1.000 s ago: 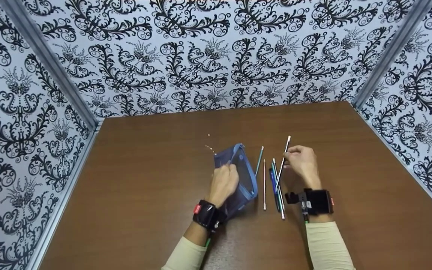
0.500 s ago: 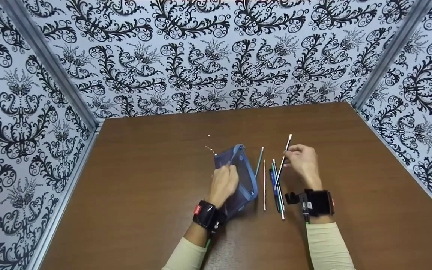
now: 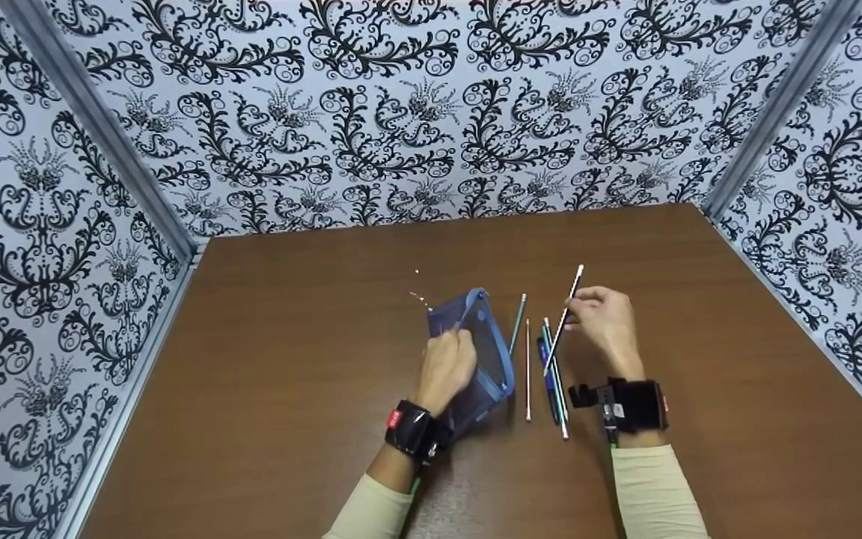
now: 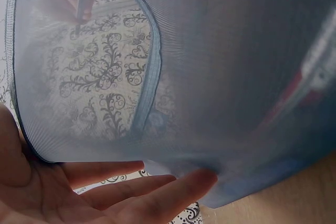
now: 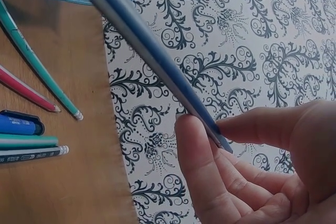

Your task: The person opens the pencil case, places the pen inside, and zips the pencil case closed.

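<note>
My left hand (image 3: 447, 367) grips a blue see-through mesh pencil case (image 3: 476, 408), its zipped mouth spread apart and facing right. In the left wrist view, mesh (image 4: 210, 77) covers most of the picture, and the fingers lie along its lower edge. Between thumb and fingertips, my right hand (image 3: 604, 326) pinches a pencil (image 5: 157, 53) near one end, blue with a greyish stripe. It slants above the loose pencils, apart from the case. Just right of the mouth lie a teal pencil (image 3: 518, 322), a red pencil (image 5: 29, 92) and a blue capped pen (image 5: 18, 124).
Close beside the pen are another teal pencil (image 5: 29, 141) and a black pencil (image 5: 31, 153). A small beaded string trails from the case's far corner. The brown table (image 3: 289, 337) ends at patterned walls (image 3: 431, 112) on the back and sides.
The pencil in my right hand has risen slightly, its lower end swinging a little left toward the case. My left hand and the case have stayed put.
</note>
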Tool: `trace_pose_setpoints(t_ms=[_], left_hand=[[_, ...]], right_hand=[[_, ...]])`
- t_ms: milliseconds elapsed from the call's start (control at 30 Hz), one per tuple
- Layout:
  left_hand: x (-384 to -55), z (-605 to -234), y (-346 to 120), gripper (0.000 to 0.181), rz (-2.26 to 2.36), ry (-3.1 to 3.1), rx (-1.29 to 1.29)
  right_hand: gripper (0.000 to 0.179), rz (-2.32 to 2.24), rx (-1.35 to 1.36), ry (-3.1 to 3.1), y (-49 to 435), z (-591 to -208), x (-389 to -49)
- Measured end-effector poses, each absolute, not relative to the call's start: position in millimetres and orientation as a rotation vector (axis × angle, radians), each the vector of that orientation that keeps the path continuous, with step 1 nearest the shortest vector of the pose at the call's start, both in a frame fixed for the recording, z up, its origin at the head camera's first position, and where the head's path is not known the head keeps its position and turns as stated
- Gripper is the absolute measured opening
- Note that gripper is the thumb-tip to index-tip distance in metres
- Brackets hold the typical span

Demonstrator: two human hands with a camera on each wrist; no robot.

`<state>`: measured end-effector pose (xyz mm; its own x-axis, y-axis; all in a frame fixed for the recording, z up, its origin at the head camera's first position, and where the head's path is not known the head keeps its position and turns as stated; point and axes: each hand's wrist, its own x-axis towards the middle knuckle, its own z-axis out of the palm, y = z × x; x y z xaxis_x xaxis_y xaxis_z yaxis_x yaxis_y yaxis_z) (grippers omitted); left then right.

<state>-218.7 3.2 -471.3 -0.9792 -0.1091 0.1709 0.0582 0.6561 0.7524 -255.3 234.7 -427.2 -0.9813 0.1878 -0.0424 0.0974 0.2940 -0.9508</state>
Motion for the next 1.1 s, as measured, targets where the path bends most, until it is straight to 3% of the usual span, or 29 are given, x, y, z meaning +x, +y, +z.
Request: trace_pose_setpoints(t_ms=[1100], left_hand=[[-218.3, -471.6, 4.0, 0.041, -1.198, -2.667, 0.006]], right_hand=[[0.028, 1.906, -0.272, -2.344, 232.4, -424.6, -255.0]])
